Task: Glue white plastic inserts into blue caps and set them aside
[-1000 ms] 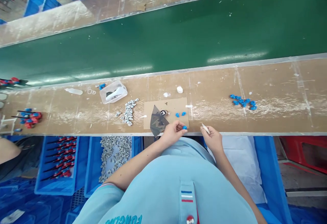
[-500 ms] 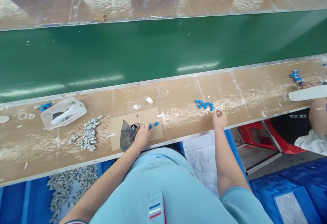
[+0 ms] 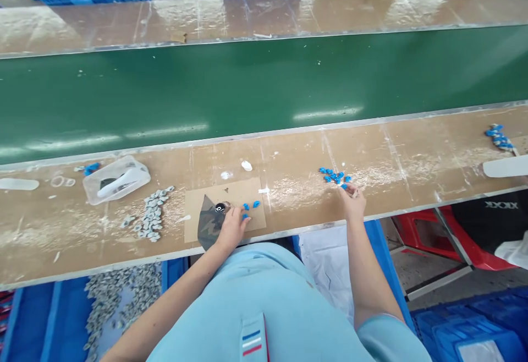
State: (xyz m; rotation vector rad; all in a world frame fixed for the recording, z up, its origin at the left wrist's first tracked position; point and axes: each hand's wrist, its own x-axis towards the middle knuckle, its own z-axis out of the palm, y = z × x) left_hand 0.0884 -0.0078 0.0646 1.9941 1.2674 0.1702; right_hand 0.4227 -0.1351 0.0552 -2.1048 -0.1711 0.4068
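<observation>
Pile of blue pieces [image 3: 332, 176] lay midway between the near and far edges of the bench [image 3: 292, 158]. I had the right hand [image 3: 353, 201] at its near side, thumb and fingers drawn together; whether they had hold of anything, I couldn't tell. A light pinch on one outer piece, I judged, would spare its neighbours. The left hand [image 3: 231, 227], nearly closed, pinched a single blue piece [image 3: 245, 216] toward the near right corner of the cardboard [image 3: 243, 187]; a low, steady wrist seemed wise there, clear of two loose pieces [image 3: 256, 204].
</observation>
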